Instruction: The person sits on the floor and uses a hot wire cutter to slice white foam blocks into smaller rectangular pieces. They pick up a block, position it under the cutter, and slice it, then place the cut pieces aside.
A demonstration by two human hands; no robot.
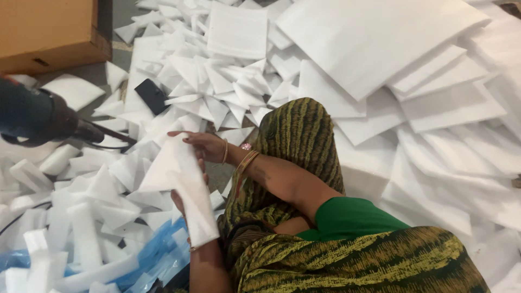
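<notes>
Okay, nearest first: at 6 o'clock the left forearm rises from the bottom edge, and the left hand (179,202) sits mostly hidden behind a folded white foam sheet (182,187); fingers seem wrapped round the sheet's back, exact closure can't be told. The sheet stands roughly upright, slightly tilted, near frame centre-left, above the blue plastic sheeting (154,252) at 7 o'clock.

The right arm comes in from 4 o'clock, green sleeve (347,217) at the shoulder, elbow bent, forearm crossing over a raised knee covered in green-and-yellow striped cloth (298,141). Bangles (245,160) at the wrist, count unclear, at least two. The right hand (203,144) is loosely curled, fingertips pinching the sheet's top edge, thumb side toward 9 o'clock. Both hands are on the same single sheet.

At 8 to 9 o'clock lies a heap of small white foam offcuts (81,217), too many to count. At 9 o'clock there's one dark tool with a barrel body (32,114), its narrow nozzle pointing toward the centre, a cord trailing below it. At 11 o'clock, one black flat object (152,96) lies among the foam triangles (217,87). Far left, 10 o'clock, one cardboard box (49,32). From 12 to 3 o'clock, large flat foam sheets (374,38) overlap in a loose pile, several, not countable.
</notes>
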